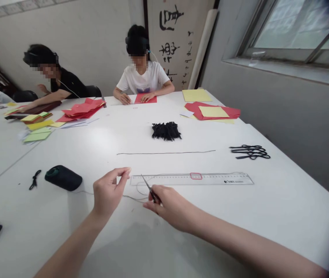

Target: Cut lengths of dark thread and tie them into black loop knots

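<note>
My left hand (108, 189) is pinched, thumb and forefinger together just off the left end of a clear ruler (210, 180); whatever lies between the fingertips is too small to see. In my right hand (171, 204) is a pair of small pointed scissors (152, 192), blades pointing up and left over the ruler's near edge. Thin dark thread (135, 198) runs from a dark spool (63, 178), behind my left wrist, to the scissors, then loops and trails along the ruler. Beyond the ruler, one straight dark cord (166, 153) lies across the table.
A bundle of black cords (166, 131) and looped black cords (249, 151) lie further off. A small knotted cord (35, 180) sits left of the spool. Red paper (83, 110) and yellow paper (214, 112) lie farther back. Opposite, a person in white (144, 79) handles red paper.
</note>
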Demonstrator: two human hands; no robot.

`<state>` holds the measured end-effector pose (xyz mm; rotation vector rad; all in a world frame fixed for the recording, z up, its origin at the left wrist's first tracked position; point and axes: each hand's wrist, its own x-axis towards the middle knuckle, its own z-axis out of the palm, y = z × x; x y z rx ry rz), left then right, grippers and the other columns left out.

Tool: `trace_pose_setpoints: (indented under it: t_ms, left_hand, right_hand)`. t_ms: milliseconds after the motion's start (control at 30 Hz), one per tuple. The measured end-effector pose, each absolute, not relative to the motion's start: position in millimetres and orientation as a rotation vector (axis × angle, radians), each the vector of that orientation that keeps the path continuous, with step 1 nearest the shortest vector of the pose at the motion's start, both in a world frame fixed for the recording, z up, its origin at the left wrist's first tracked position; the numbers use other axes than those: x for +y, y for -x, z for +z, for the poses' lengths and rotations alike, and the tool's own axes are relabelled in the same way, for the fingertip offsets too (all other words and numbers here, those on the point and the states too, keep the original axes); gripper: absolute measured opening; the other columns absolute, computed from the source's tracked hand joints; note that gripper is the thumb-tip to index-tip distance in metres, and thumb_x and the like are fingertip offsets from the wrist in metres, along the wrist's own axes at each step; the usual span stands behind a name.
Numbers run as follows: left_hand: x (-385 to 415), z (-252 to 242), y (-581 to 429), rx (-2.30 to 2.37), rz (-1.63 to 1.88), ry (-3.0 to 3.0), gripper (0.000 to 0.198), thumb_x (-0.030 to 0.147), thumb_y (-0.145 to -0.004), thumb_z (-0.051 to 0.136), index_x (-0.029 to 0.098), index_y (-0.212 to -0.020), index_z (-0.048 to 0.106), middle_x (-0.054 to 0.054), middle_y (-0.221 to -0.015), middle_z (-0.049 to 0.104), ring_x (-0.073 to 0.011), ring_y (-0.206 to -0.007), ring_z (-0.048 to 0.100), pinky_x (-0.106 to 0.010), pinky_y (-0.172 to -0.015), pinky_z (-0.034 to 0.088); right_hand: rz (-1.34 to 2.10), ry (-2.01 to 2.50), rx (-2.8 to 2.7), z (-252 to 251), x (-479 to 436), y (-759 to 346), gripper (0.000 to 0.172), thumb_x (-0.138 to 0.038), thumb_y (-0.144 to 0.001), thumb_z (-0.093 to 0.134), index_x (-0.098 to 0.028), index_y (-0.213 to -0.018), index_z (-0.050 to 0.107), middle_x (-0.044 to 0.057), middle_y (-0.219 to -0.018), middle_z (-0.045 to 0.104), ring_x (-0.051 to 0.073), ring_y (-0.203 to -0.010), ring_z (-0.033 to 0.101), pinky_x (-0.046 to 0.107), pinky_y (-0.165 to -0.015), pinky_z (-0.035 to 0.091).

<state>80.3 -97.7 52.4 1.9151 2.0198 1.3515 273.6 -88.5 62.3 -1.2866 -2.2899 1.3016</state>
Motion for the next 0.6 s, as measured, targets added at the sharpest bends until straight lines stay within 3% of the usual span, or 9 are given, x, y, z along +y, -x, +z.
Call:
trace_pose_setpoints:
  t_ms: [67,100,200,300,500,600]
  left_hand:
    - [-94.3,55.7,-77.8,1.969,1.322,-1.715,0.021,0.037,-0.083,0.057,0.020,-0.087,0.070,-0.002,-0.073,0.071,-0.0091,-0.043,0.040,-0.023,-0.047,0.036]
    - [-92.4,56.2,-76.3,1.921,1.305,-1.632,0.023,0.038,-0.083,0.056,0.020,-0.089,0.069,-0.003,-0.080,0.072,-0.0088,-0.043,0.040,-0.023,-0.046,0.034]
    - [-87.6,55.5,-73.2,1.743,1.273,-1.442,0.028,0.040,-0.083,0.056,0.021,-0.101,0.064,-0.006,-0.096,0.072,-0.0072,-0.042,0.037,-0.023,-0.044,0.029]
    - [-85.8,55.8,-73.9,1.630,1.243,-1.297,0.032,0.043,-0.082,0.057,0.020,-0.104,0.056,-0.008,-0.097,0.073,-0.0054,-0.038,0.026,-0.023,-0.043,0.025]
    - [-85.6,55.6,-77.2,1.580,1.186,-1.115,0.029,0.045,-0.077,0.064,0.018,-0.085,0.059,-0.009,-0.094,0.073,-0.0025,-0.037,0.017,-0.024,-0.041,0.023]
    - [-84.7,55.0,-77.9,1.592,1.202,-1.074,0.030,0.044,-0.073,0.069,0.016,-0.082,0.064,-0.009,-0.089,0.073,-0.0036,-0.040,0.029,-0.023,-0.043,0.027]
  right_hand:
    - [1.002,1.294,-2.546,64.4,-93.6,-292.8,0.010,-0.021,-0.087,0.054,-0.015,-0.095,0.055,0.007,-0.093,0.058,0.016,-0.076,0.055,0.026,-0.064,0.038]
    - [0.884,1.242,-2.659,63.6,-97.9,-301.9,0.012,-0.014,-0.086,0.052,-0.015,-0.098,0.055,0.008,-0.095,0.057,0.017,-0.079,0.056,0.027,-0.065,0.039]
    - [0.582,0.947,-2.872,54.8,-114.7,-323.3,0.018,-0.005,-0.083,0.048,-0.016,-0.095,0.054,0.005,-0.088,0.056,0.015,-0.073,0.054,0.025,-0.061,0.038]
    - [0.352,0.733,-2.926,46.0,-129.6,-332.9,0.019,-0.001,-0.079,0.048,-0.017,-0.089,0.051,0.003,-0.079,0.054,0.014,-0.066,0.050,0.025,-0.056,0.036]
    - [0.292,0.460,-3.033,46.8,-137.1,-331.2,0.014,-0.004,-0.084,0.048,-0.018,-0.083,0.050,0.001,-0.077,0.055,0.015,-0.064,0.047,0.027,-0.057,0.037]
    - [0.345,0.373,-3.048,48.1,-136.5,-329.0,0.013,-0.007,-0.088,0.046,-0.017,-0.088,0.054,0.003,-0.082,0.057,0.015,-0.069,0.050,0.027,-0.061,0.039]
